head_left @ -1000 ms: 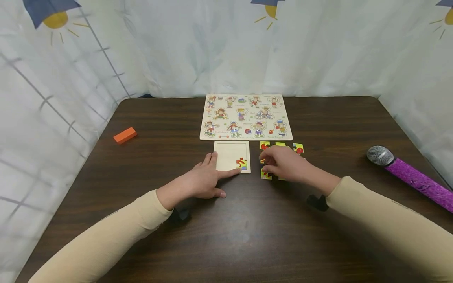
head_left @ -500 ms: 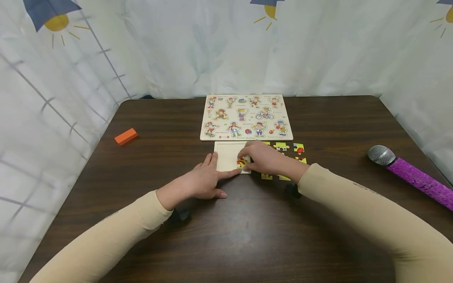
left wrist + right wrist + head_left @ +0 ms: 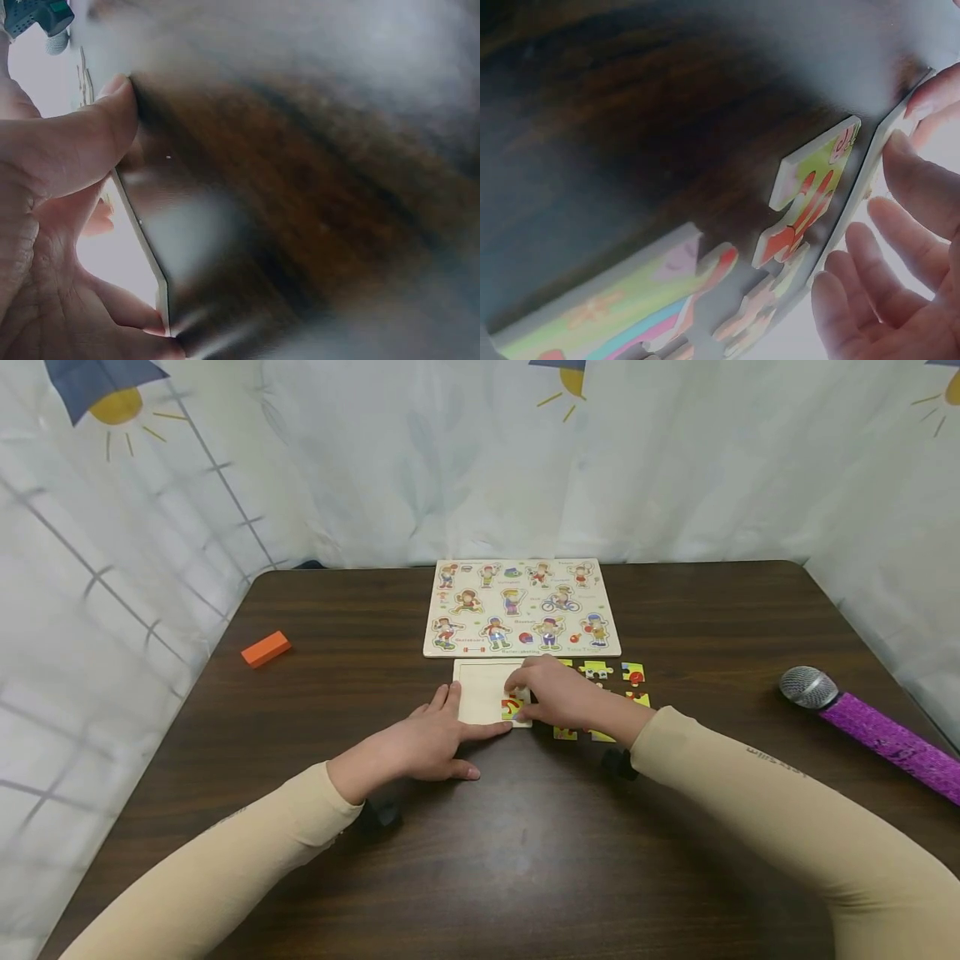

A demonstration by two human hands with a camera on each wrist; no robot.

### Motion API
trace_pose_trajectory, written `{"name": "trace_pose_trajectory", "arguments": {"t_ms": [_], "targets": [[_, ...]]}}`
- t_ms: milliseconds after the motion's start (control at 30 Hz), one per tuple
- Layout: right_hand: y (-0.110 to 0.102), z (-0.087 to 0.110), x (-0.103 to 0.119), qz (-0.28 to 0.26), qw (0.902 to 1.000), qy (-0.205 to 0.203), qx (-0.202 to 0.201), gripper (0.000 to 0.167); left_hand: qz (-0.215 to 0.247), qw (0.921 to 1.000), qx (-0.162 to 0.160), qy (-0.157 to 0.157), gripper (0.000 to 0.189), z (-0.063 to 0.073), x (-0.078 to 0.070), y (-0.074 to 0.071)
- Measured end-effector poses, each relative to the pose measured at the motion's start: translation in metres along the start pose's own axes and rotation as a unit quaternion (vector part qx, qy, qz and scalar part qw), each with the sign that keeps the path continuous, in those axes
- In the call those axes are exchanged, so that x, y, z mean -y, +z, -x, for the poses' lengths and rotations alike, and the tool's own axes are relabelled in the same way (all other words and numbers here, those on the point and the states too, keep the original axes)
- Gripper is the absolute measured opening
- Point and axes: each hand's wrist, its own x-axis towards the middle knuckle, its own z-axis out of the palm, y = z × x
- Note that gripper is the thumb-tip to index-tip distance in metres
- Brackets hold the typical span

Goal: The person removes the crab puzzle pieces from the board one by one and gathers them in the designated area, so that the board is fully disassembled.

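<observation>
A small pale wooden puzzle tray (image 3: 480, 689) lies in the middle of the table. My left hand (image 3: 433, 747) rests spread against it, fingers straight along its left and near edges. A red and yellow puzzle piece (image 3: 511, 707) shows at the tray's near right corner. Over that corner, my right hand (image 3: 558, 693) is bent, thumb and forefinger pinching a puzzle piece mostly hidden by the fingers. More jigsaw pieces (image 3: 596, 670) lie to the right, partly under this hand; the right wrist view shows a piece (image 3: 810, 191) close beside the tray edge.
Behind the tray lies a larger picture board (image 3: 521, 610) with cartoon sports figures. An orange block (image 3: 266, 649) sits at the left, and a microphone with a purple glittery handle (image 3: 870, 727) at the right. White curtains (image 3: 480, 460) hang around the dark table (image 3: 480, 860).
From the loose pieces, my right hand has moved left onto the tray's right side, where it has stayed for the last half second. My left hand has held its place.
</observation>
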Motion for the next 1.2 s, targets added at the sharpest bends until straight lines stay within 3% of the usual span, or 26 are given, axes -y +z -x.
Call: {"name": "trace_pose_trajectory", "arguments": {"t_ms": [400,600,767,967,1200], "targets": [[-0.002,-0.002,0.002,-0.006,0.9997,0.018,0.018,0.029,0.008,0.9999,0.0,-0.01,0.074,-0.001,-0.001,0.001],[-0.002,-0.003,-0.002,-0.041,0.9989,0.018,0.011,0.029,0.008,0.9999,-0.003,-0.01,0.073,-0.001,-0.003,0.0],[0.0,-0.003,-0.004,-0.082,0.9966,0.011,0.0,0.019,0.001,1.0,-0.003,-0.007,0.074,-0.001,-0.003,-0.001],[0.001,-0.002,-0.004,-0.13,0.9908,0.035,-0.013,0.021,0.002,0.9999,-0.001,-0.011,0.073,-0.001,-0.004,-0.001],[-0.003,0.006,-0.01,-0.149,0.9881,0.036,-0.017,0.015,0.005,0.9998,0.0,-0.017,0.074,0.0,-0.004,0.0]]}}
